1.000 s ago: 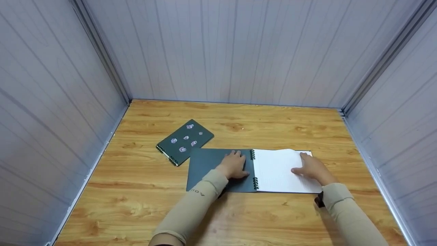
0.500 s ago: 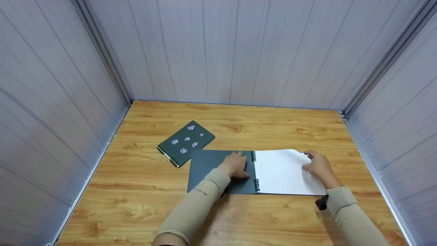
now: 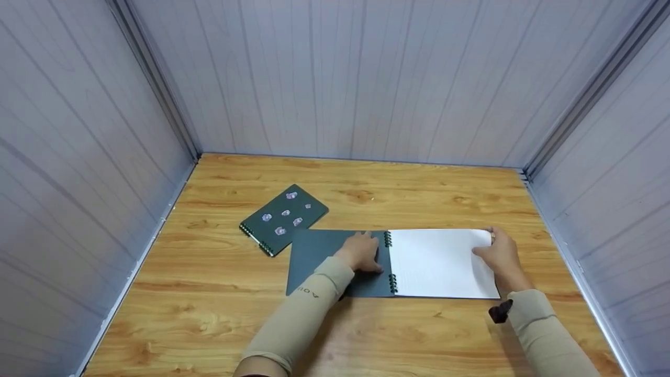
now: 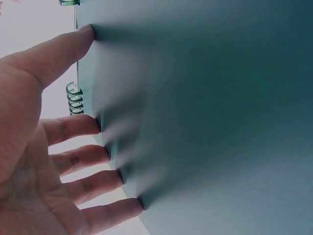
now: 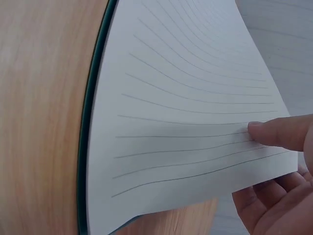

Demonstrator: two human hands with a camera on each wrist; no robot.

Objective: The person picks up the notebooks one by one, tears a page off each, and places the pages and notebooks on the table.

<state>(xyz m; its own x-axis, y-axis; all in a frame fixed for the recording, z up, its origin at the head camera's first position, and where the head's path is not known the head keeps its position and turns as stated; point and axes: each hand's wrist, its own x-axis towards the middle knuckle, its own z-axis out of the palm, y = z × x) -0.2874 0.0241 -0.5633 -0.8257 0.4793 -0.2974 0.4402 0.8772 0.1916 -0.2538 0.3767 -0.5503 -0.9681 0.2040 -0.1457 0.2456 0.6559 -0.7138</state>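
Observation:
A spiral notebook lies open, its dark green cover (image 3: 314, 256) turned to the left and its white lined page (image 3: 434, 262) on the right. My left hand (image 3: 359, 252) presses on the cover beside the ring binding, fingers spread and fairly straight, fingertips touching it in the left wrist view. At the page's far right corner, my right hand (image 3: 501, 256) pinches the paper, thumb on top and the other fingers underneath. In the right wrist view the lined page (image 5: 195, 122) curves upward toward the thumb (image 5: 276, 132).
A smaller dark green spiral notebook (image 3: 285, 217) with several pale purple stickers lies at an angle behind the cover's left corner, overlapping it in this view. The wooden tabletop (image 3: 209, 324) is enclosed by pale panel walls (image 3: 335, 78) at the back and both sides.
My right hand has shifted right, from lying over the page to its outer edge. The raised far edge of the page has settled flatter near the corner. My left hand has stayed put.

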